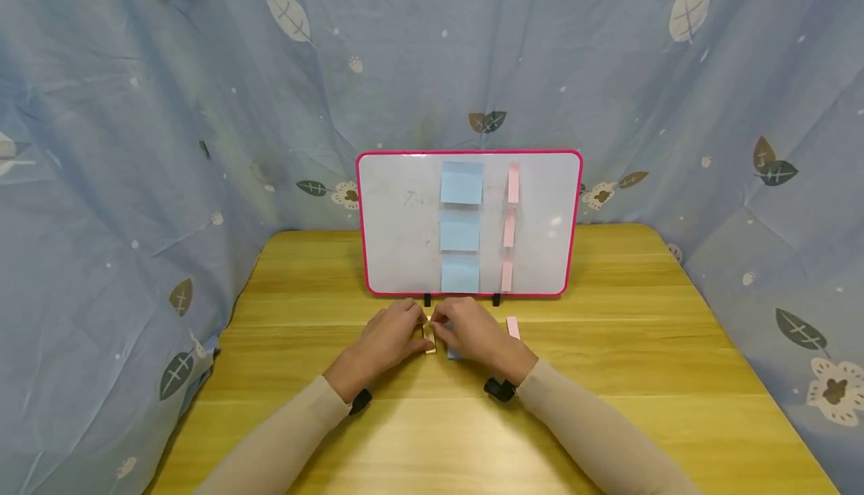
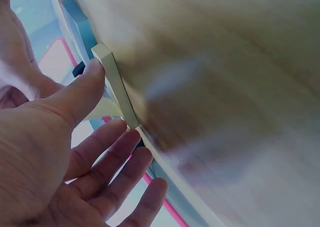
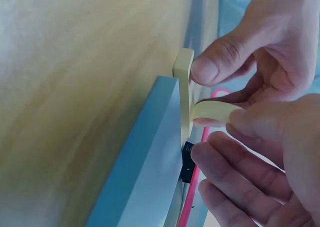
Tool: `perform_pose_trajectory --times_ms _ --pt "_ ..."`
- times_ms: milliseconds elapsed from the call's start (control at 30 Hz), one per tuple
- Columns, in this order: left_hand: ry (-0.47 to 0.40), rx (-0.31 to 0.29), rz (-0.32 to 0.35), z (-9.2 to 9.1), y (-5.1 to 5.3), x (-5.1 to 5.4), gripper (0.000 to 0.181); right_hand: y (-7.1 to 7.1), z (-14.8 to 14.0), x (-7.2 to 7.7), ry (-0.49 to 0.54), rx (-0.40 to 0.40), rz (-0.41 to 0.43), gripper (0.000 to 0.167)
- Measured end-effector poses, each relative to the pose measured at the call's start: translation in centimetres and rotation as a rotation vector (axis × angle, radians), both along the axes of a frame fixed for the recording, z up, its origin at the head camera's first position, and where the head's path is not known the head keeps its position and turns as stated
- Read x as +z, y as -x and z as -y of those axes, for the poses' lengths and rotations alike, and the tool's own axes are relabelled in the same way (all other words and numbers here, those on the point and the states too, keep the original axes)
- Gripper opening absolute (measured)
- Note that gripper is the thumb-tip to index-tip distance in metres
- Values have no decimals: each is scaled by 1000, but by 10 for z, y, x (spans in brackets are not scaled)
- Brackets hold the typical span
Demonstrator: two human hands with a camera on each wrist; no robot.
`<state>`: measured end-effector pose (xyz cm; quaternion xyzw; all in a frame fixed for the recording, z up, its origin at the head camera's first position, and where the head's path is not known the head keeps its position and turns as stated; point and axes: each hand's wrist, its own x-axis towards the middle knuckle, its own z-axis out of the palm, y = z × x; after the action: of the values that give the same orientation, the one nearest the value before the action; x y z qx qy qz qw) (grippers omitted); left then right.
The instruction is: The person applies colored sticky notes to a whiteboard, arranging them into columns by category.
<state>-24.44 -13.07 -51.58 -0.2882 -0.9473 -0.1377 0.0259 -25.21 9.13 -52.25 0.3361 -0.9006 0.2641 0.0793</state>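
Observation:
A narrow yellow sticky note pad [image 3: 184,82] lies on the table, held at its ends between the thumb and fingers of my left hand [image 1: 388,337]. My right hand [image 1: 478,336] pinches a yellow sticky note [image 3: 214,110] between thumb and forefinger. That note bends up from the pad, one end still at it; its exact contact is partly hidden. Just right of the yellow pad lies a thick blue sticky note pad [image 3: 145,157], mostly beneath my right hand in the head view. A pink sticky note pad [image 1: 513,327] sits farther right, partly covered by the right wrist.
A pink-framed whiteboard [image 1: 398,232] stands behind the hands on black feet [image 1: 496,300]. It bears a column of blue notes [image 1: 462,183] and a column of pink notes [image 1: 513,183]. A patterned blue curtain [image 1: 405,52] surrounds the wooden table [image 1: 432,435].

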Motion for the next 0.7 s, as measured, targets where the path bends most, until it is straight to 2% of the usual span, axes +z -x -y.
perform_pose_trajectory --times_ms 133,300,467,567,700 --pt "-8 22 25 -3 0 0 49 2 0 6 27 -60 1 8" --pt "-16 16 50 -6 -1 2 64 5 1 8 26 -108 4 8" --pt "-2 18 50 -9 0 3 70 13 1 12 53 -171 23 8" --pt "-20 23 52 -10 0 5 71 19 2 14 59 -205 22 9" --pt "-89 26 88 -10 -1 6 76 27 2 18 65 -222 15 9"
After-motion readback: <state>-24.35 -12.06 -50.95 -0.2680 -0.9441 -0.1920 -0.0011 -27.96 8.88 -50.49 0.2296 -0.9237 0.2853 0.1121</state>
